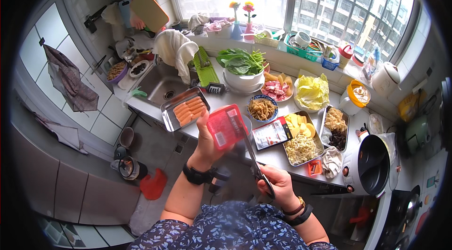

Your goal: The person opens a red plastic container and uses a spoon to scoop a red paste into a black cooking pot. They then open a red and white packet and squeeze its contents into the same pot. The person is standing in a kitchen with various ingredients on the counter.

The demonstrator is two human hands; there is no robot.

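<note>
My left hand [204, 144] grips a red sealed plastic food pack [226, 128] that bears printing and a barcode, raised in front of the counter edge. In my right hand [279, 181] is a pair of dark-handled scissors [252, 156]. Their blades point up and reach the right edge of the pack; whether they bite into it, I cannot tell. Behind the pack, to the left, a metal tray [168, 121] holds several sausages [189, 110]. A flat printed packet [271, 133] lies on the counter, right of the blades.
Nearby stand a bowl of shredded food [262, 109], a tray of potato slices and bean sprouts [300, 147], leafy greens [240, 62], cabbage [312, 91] and a plate of meat [277, 89]. The sink [166, 82] is left; an electric pot [370, 165] is right.
</note>
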